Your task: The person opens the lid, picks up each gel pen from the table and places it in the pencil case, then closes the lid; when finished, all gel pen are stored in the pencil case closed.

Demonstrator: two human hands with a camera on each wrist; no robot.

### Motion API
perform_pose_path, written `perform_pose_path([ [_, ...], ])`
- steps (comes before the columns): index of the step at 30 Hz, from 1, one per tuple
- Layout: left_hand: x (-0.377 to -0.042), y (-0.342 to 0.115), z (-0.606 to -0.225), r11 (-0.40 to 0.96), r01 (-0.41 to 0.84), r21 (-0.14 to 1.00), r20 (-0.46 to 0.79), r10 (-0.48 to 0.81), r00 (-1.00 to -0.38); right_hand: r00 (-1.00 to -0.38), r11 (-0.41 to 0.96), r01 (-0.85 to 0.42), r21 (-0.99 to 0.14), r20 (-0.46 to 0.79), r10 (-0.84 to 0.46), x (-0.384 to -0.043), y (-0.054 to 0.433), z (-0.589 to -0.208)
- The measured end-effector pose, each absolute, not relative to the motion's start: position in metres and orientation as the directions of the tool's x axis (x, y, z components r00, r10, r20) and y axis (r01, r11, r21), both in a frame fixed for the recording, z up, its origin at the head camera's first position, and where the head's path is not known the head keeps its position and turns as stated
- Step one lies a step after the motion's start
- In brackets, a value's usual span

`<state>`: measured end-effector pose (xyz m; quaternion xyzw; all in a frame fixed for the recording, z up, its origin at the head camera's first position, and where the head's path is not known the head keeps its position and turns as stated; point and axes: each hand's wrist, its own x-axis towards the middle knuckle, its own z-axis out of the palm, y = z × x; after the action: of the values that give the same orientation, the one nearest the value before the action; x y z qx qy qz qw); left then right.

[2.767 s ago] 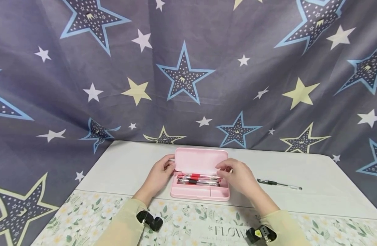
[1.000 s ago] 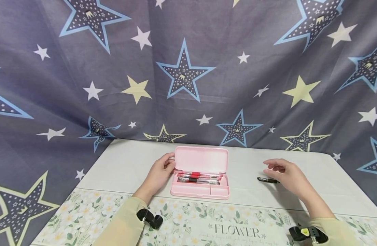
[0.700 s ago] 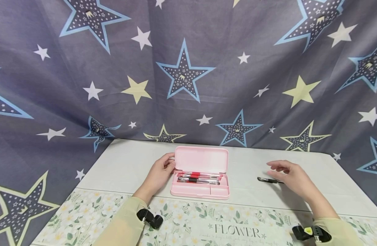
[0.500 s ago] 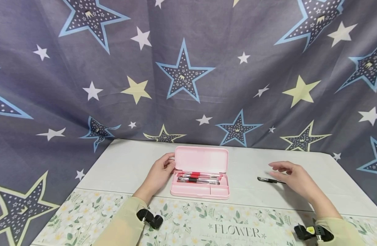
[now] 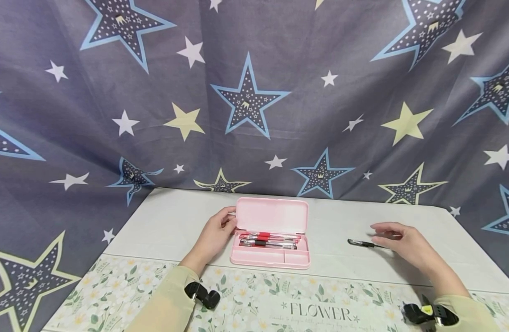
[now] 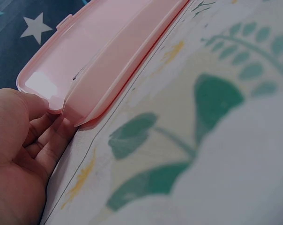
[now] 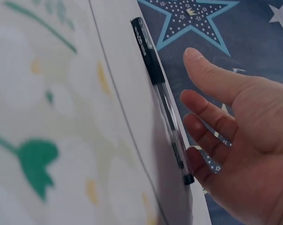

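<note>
A pink pencil case (image 5: 272, 216) stands with its lid raised. In its long back compartment lie several pens: red-gripped pens (image 5: 263, 235) behind a black-gripped one (image 5: 258, 243). My left hand (image 5: 215, 233) holds the case at its left hinge end; the left wrist view shows the thumb on the lid's corner and the fingers behind it. My right hand (image 5: 408, 242) hovers above a loose black gel pen (image 5: 361, 243), fingers loosely bent and thumb apart, holding nothing. In the head view the hand covers the pen's right end; the whole pen (image 7: 162, 101) shows in the right wrist view.
The table has a white back part (image 5: 175, 216) and a floral cover (image 5: 246, 295) along the front. A dark star-patterned curtain (image 5: 254, 152) hangs right behind it. Both wrists carry black strapped cameras.
My right hand has left the pencil case and moved right to the loose pen, lately shifting a little further right along it. The left hand has stayed on the case.
</note>
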<state>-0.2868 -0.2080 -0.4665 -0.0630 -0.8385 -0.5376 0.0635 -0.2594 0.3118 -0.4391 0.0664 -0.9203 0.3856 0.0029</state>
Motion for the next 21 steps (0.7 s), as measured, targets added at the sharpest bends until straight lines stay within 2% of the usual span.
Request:
perform_pose_path([
  [21,-0.288,-0.208,-0.469,0.418,0.191,0.888,0.19,0.043,-0.981,-0.989,0.72,-0.077,-0.689,-0.037,-0.142,-0.259,0.334,-0.449],
])
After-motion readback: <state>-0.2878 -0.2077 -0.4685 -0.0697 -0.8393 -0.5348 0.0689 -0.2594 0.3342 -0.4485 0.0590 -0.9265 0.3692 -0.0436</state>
